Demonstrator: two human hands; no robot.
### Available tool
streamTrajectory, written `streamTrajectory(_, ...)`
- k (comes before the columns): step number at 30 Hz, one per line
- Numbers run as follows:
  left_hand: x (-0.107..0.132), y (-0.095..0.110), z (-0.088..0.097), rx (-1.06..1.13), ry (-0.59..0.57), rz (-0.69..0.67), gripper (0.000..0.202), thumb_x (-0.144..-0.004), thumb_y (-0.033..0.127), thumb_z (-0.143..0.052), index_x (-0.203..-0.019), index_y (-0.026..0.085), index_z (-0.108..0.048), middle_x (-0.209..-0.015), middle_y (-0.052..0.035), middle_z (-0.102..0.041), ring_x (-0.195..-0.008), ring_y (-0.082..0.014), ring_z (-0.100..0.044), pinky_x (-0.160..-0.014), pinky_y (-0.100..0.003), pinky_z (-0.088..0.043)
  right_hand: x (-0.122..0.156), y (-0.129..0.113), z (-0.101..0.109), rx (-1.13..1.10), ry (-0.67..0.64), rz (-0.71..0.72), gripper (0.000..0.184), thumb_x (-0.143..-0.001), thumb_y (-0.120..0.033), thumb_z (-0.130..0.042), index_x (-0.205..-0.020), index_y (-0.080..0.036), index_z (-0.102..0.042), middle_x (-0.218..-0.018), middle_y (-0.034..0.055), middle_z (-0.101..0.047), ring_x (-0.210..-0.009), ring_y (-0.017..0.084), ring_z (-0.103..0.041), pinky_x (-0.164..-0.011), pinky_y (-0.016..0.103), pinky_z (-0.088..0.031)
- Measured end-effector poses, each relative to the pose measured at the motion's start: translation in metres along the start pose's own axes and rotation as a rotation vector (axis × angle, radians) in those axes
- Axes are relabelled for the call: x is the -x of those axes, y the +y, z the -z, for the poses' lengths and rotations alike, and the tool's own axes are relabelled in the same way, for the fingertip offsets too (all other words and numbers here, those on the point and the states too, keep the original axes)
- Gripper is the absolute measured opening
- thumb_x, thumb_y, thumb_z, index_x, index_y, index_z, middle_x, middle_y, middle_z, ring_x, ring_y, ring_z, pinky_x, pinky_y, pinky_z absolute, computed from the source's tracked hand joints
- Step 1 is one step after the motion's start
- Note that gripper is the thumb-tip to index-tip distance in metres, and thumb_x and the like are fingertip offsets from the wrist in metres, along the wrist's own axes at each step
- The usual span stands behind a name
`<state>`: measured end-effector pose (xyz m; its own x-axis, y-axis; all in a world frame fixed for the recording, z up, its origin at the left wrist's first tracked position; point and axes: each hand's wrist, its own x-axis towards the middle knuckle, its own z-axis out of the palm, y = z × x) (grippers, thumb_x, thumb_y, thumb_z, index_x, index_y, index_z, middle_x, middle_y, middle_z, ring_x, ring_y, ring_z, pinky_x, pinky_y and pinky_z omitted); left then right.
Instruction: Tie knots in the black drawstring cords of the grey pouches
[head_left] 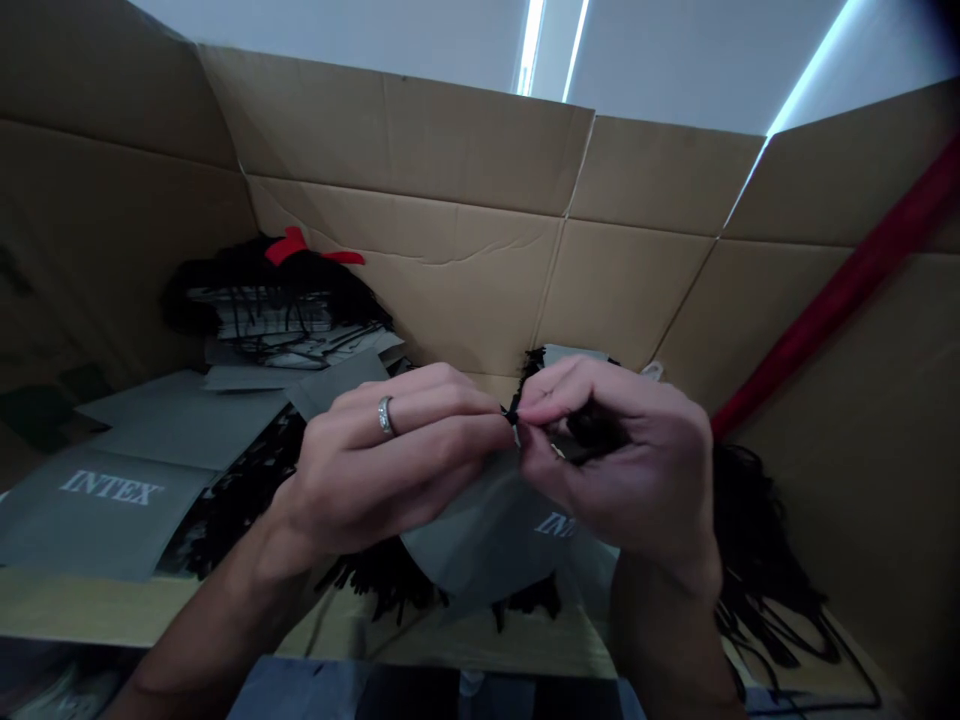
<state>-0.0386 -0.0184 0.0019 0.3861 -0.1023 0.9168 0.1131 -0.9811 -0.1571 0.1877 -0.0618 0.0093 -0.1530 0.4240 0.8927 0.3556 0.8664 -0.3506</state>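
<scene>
My left hand [405, 450], with a ring on one finger, is closed in a pinch. Facing it, fingertips almost touching, my right hand [622, 460] pinches too. Between the fingertips shows a small bit of black cord [512, 416]; more black material lies inside the right hand's curl. Just below the hands is a grey INTEX sheet or pouch [487, 540], partly covered by them. Whether the cord is joined to it I cannot tell. Black cord ends [390, 580] stick out from under the grey piece.
On the left lie grey INTEX pieces [112, 510], with a stack [277, 320] behind them topped by black cords and a red strip [289, 245]. Loose black cords [772, 560] lie at the right. Cardboard walls [420, 130] surround the table [82, 605]; a red bar [840, 290] slants at right.
</scene>
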Motion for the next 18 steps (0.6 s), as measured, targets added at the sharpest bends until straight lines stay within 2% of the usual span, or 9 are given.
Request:
streamTrajectory(3,-0.004,-0.004,-0.001,0.102,0.035,0.04,0.024,-0.097,-0.005,-0.087,-0.109,0.015,-0.079,-0.097,-0.0069,-0.085,-0.087,-0.0171,-0.082,-0.084,-0.027,-0.069,0.001,-0.004,-0.003,-0.041,0.052,0.001,0.027,-0.084,0.0,-0.081,-0.089,-0.025,-0.075,-0.093,-0.0043,-0.083,-0.082,0.012,-0.078,-0.077,0.026,-0.063)
streamTrajectory(7,-0.008,-0.011,-0.009,0.348,0.178,0.121,0.026,-0.093,-0.003,-0.087,-0.101,0.019,-0.077,-0.089,-0.002,-0.083,-0.078,-0.015,-0.079,-0.074,-0.026,-0.069,-0.001,-0.009,-0.007,-0.116,0.101,-0.008,0.026,-0.085,-0.001,-0.08,-0.084,-0.026,-0.073,-0.089,-0.0042,-0.083,-0.078,0.013,-0.078,-0.073,0.026,-0.065)
streamTrajectory(10,-0.008,-0.015,-0.015,0.479,0.184,0.2,0.022,-0.095,0.001,-0.088,-0.098,0.02,-0.076,-0.09,-0.0019,-0.083,-0.08,-0.0149,-0.08,-0.075,-0.026,-0.07,-0.003,-0.012,-0.009,-0.114,0.116,-0.031,0.024,-0.085,-0.002,-0.079,-0.082,-0.025,-0.072,-0.087,-0.0039,-0.082,-0.075,0.012,-0.078,-0.07,0.025,-0.064)
streamTrajectory(14,-0.006,-0.01,-0.013,0.265,0.194,0.135,0.027,-0.092,-0.006,-0.085,-0.104,0.018,-0.08,-0.097,-0.0045,-0.084,-0.087,-0.017,-0.082,-0.079,-0.028,-0.07,-0.003,-0.013,-0.009,-0.016,0.161,-0.037,0.023,-0.085,-0.003,-0.079,-0.082,-0.024,-0.072,-0.086,-0.0046,-0.08,-0.073,0.01,-0.075,-0.068,0.023,-0.061)
streamTrajectory(18,-0.005,0.0,0.001,0.119,0.065,0.088,0.024,-0.096,-0.002,-0.087,-0.11,0.018,-0.082,-0.104,-0.0085,-0.089,-0.092,-0.0216,-0.088,-0.085,-0.031,-0.075,-0.001,-0.013,-0.01,0.018,0.177,-0.035,0.023,-0.086,-0.003,-0.08,-0.084,-0.024,-0.072,-0.087,-0.0063,-0.08,-0.074,0.009,-0.074,-0.069,0.022,-0.06)
